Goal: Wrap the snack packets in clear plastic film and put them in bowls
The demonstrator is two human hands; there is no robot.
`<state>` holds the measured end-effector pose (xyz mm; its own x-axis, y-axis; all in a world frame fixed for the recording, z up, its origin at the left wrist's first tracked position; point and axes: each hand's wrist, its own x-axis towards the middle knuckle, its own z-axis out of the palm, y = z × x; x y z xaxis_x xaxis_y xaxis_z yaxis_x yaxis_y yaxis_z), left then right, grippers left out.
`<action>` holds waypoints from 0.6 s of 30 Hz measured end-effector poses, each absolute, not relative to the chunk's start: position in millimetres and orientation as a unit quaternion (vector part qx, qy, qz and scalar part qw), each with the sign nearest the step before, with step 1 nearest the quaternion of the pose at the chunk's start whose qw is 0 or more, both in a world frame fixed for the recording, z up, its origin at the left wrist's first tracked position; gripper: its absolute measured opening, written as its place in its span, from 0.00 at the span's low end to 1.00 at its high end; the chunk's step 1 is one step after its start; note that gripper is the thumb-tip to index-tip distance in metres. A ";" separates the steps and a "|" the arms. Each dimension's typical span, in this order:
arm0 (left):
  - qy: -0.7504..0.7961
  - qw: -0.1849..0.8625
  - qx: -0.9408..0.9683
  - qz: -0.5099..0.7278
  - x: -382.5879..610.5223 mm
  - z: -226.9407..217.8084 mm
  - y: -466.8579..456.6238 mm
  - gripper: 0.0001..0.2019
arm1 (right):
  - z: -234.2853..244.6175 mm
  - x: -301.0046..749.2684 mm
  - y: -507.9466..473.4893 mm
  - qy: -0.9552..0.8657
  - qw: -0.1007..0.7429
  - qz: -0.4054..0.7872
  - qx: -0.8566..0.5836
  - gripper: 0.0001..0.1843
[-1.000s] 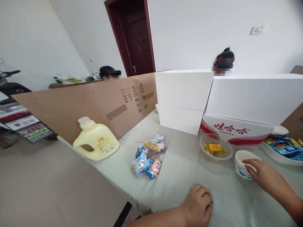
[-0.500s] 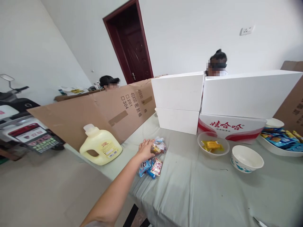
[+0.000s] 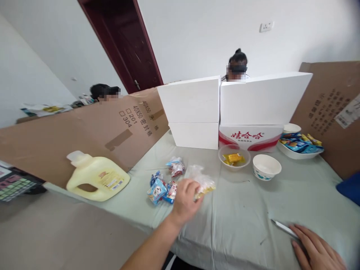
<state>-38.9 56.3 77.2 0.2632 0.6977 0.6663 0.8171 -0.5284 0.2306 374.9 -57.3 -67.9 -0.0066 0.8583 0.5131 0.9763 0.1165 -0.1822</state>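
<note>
Left hand: lower centre of frame, forearm in from the bottom edge, knuckles up, fingers pinched together on a clear snack packet.
Packet: off the hand's upper right, crumpled, just above the bench cloth or brushing it, cannot tell which; long axis slanting toward the frame's right.
Surroundings: snack pile just left of the hand; clear bowl and white bowl beyond, toward upper right, apart.
Right hand: lower right corner, well apart from the packet, fingers spread flat on the cloth, holding nothing; thin white strip just beside the fingertips.
Nearer hand: the left.
</note>
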 end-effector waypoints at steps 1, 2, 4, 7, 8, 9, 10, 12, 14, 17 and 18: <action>-0.470 0.081 -0.800 -0.364 -17.4 63.2 46.7 0.07 | -61.2 372.3 -59.1 -0.705 0.243 -0.116 -0.656 0.22; -0.462 0.078 -0.810 -0.353 2.6 48.8 37.3 0.07 | -54.9 369.7 -60.5 -0.706 0.233 -0.119 -0.658 0.22; -0.447 0.043 -0.836 -0.316 33.8 22.4 19.7 0.09 | -45.8 365.7 -61.6 -0.707 0.225 -0.124 -0.659 0.22; -0.406 -0.018 -0.855 -0.322 48.9 -2.3 0.5 0.20 | -42.5 365.6 -60.7 -0.709 0.226 -0.123 -0.657 0.21; -0.388 -0.027 -0.855 -0.343 45.8 -6.0 -2.8 0.22 | -43.3 366.8 -60.1 -0.709 0.230 -0.120 -0.656 0.20; -0.377 -0.027 -0.849 -0.368 39.8 -7.8 -4.2 0.22 | -44.0 367.7 -59.7 -0.708 0.235 -0.115 -0.656 0.19; -0.376 -0.025 -0.839 -0.392 32.1 -8.1 -3.6 0.21 | -44.2 367.8 -59.4 -0.707 0.242 -0.111 -0.655 0.19; -0.413 -0.031 -0.807 -0.420 16.1 -6.3 2.9 0.23 | -40.8 362.7 -60.0 -0.704 0.261 -0.104 -0.653 0.17; -0.466 -0.072 -0.776 -0.418 5.1 -3.3 13.8 0.28 | -30.8 347.1 -61.9 -0.706 0.283 -0.090 -0.643 0.16; -0.460 -0.148 -0.776 -0.406 3.5 1.5 27.4 0.26 | -8.5 306.2 -64.6 -0.729 0.299 -0.040 -0.615 0.15; -0.440 -0.159 -0.784 -0.408 6.3 3.2 29.3 0.20 | -1.7 291.0 -64.9 -0.739 0.295 -0.023 -0.606 0.16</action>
